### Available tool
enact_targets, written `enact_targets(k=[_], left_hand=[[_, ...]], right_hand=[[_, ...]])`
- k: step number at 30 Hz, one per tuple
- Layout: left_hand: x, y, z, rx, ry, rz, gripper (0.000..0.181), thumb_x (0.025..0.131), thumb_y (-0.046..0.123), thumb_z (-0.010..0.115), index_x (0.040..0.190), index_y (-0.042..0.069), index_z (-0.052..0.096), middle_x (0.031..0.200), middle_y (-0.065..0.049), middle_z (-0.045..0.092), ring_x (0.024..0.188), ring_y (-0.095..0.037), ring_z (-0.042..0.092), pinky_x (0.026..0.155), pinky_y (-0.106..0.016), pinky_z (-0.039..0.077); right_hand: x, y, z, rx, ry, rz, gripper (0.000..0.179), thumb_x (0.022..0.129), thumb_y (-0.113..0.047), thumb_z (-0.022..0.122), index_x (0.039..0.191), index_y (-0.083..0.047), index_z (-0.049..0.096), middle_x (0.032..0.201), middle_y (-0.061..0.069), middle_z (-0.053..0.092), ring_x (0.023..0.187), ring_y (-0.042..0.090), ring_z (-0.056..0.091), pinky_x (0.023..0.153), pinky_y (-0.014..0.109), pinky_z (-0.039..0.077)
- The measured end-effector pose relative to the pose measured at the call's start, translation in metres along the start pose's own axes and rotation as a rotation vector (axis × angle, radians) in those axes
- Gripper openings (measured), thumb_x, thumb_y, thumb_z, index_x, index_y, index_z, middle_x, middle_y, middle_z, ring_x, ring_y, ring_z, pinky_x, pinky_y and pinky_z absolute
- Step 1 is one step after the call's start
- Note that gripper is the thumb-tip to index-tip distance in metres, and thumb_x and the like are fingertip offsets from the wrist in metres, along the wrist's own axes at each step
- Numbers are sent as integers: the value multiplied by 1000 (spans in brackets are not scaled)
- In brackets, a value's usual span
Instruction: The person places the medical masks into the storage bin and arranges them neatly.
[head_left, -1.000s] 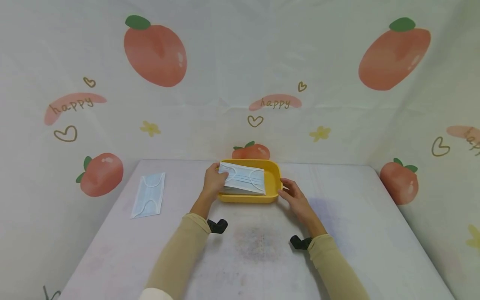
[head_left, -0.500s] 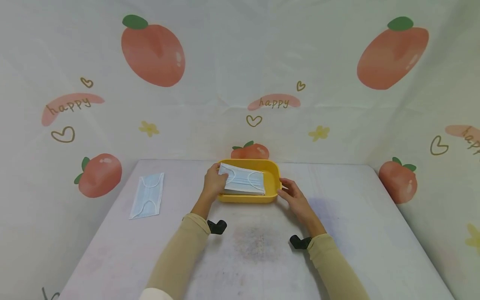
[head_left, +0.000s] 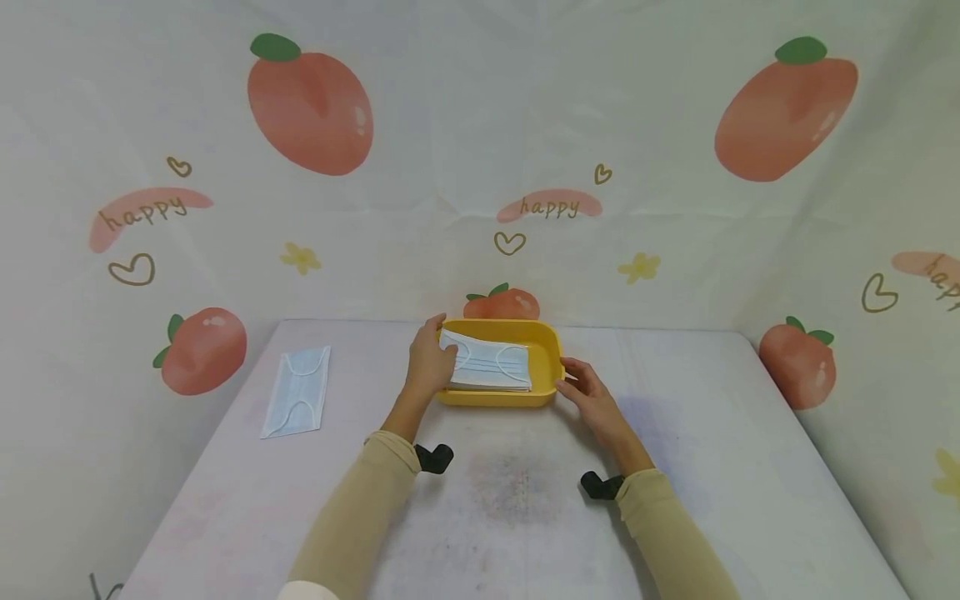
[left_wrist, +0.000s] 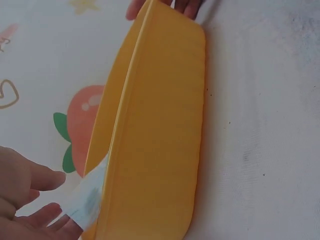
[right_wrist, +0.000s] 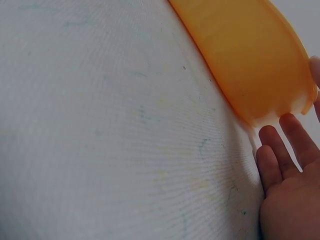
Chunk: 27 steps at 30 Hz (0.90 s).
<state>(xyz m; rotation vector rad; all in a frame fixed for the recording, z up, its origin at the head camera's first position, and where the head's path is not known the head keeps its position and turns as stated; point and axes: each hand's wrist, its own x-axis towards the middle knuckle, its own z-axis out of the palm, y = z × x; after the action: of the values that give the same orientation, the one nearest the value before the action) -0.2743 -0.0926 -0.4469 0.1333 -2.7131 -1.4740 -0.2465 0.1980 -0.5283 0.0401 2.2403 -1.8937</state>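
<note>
A light blue face mask (head_left: 487, 360) with white ear loops lies on top of a stack in the yellow tray (head_left: 546, 367). My left hand (head_left: 431, 358) is at the tray's left end. In the left wrist view its thumb (left_wrist: 47, 178) stands apart from the mask, while the mask's end (left_wrist: 85, 202) lies against the lower fingers. At the tray's right end is my right hand (head_left: 595, 402); in the right wrist view its extended fingers (right_wrist: 292, 132) touch the tray's outer wall (right_wrist: 250, 55). A second face mask (head_left: 297, 392) lies flat on the table to the left.
The tray stands at the back of a pale, stained table (head_left: 517, 533), close to a white backdrop (head_left: 420, 100) printed with fruit and hearts. Black wrist devices (head_left: 435, 458) show at both beige sleeves (head_left: 356, 508).
The top mask's left end has sunk lower into the tray. My left fingers have spread away from it and stretched out past the rim. My right hand has stayed at the tray's end.
</note>
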Motion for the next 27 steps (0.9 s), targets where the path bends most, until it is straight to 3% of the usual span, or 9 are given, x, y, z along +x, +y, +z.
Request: enact_targets(k=[11, 17, 23, 27], left_hand=[[-6, -4, -4, 98, 49, 91, 61, 100, 16, 62, 156, 10, 38, 158, -16, 42, 150, -36, 38, 124, -53, 33], [-14, -16, -10, 251, 43, 142, 72, 101, 38, 59, 161, 13, 28, 168, -16, 25, 157, -41, 18, 127, -59, 23], [-22, -27, -15, 395, -16, 147, 89, 95, 61, 57, 165, 21, 17, 172, -15, 5, 159, -45, -2, 126, -68, 8], [-26, -34, -19, 491, -47, 145, 91, 94, 72, 49, 165, 31, 12, 174, -11, -4, 158, -47, -11, 125, -70, -2]], right_hand=[[0, 0, 0, 17, -11, -31, 56, 102, -26, 62, 153, -18, 39, 163, 12, 36, 147, 36, 38, 125, 55, 31], [-1, -1, -1, 16, -14, -42, 56, 103, -25, 61, 153, -16, 38, 164, 12, 34, 148, 36, 37, 125, 56, 30], [-2, 0, -1, 10, -17, -30, 57, 103, -27, 62, 153, -18, 38, 164, 11, 34, 148, 36, 37, 125, 56, 30], [-1, 0, 0, 5, -15, -21, 56, 103, -28, 62, 153, -18, 38, 164, 11, 34, 149, 36, 37, 125, 56, 30]])
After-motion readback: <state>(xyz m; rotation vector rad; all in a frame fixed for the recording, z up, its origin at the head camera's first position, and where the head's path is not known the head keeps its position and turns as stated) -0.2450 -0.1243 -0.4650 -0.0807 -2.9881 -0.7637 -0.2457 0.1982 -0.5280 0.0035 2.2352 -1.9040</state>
